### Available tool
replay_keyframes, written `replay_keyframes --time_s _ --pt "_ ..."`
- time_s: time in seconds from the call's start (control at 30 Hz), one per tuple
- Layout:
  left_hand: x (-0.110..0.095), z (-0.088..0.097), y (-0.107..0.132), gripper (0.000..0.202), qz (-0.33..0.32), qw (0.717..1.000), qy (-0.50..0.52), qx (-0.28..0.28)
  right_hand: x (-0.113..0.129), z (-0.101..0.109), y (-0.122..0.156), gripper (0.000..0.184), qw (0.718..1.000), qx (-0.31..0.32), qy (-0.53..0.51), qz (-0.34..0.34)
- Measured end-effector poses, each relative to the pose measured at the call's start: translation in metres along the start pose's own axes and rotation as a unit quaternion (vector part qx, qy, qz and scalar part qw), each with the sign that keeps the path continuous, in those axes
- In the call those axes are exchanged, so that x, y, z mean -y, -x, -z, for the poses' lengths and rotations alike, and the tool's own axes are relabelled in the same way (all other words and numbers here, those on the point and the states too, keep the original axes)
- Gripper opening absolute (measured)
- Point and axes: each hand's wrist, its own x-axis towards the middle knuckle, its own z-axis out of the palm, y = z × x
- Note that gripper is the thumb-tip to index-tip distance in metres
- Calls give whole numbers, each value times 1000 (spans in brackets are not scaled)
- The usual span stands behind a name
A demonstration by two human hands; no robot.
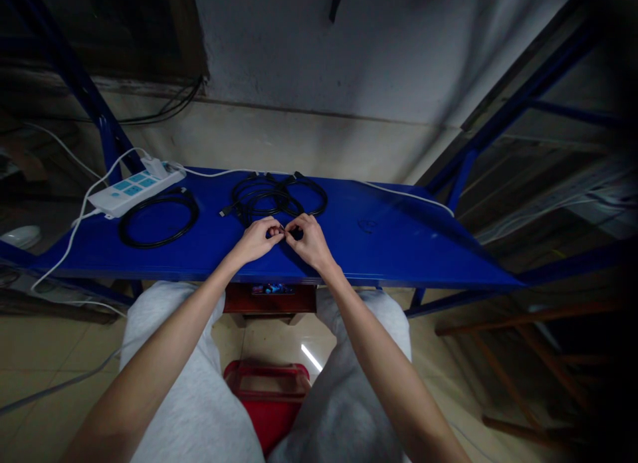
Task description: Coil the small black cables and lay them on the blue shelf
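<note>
Near the front edge of the blue table (409,250), my left hand (260,238) and my right hand (308,240) meet with fingertips pinched together. Between them shows a sliver of something small and dark, too small to name. Just beyond my hands lie overlapping coils of black cable (319,196), with a plug end (225,212) sticking out on the left. A separate coiled black cable (158,242) rests farther left, apart from my hands. To the right, a thin dark mark or small bundle of strands (367,225) is on the tabletop.
A white power strip (134,189) with blue sockets sits at the table's left end, with a plug in it. A white cord (399,192) runs along the back edge. Blue frame posts (461,174) rise at both ends. Below are a red stool (269,410) and a wooden rack (528,370).
</note>
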Motion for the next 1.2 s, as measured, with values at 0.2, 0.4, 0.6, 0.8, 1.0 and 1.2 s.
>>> replay_keyframes --time_s 0.2,0.4,0.6,0.8,1.0,1.2 --pt "-3 1 1 11 8 1000 2 -2 1 1 0 4 1000 8 -8 11" --pt "-2 0 1 10 6 1000 18 -9 -2 2 -1 7 1000 8 -11 22" --pt "-1 0 0 11 -9 1000 2 -8 1 2 1 12 998 38 27 33" --pt "-2 -1 0 9 1 1000 -11 -13 3 2 2 17 997 51 45 40" --pt "0 -1 2 10 3 1000 -23 -12 -6 7 1 6 995 83 -44 37" --pt "-4 2 2 14 -19 1000 -19 -15 -8 8 1 7 995 66 -69 25"
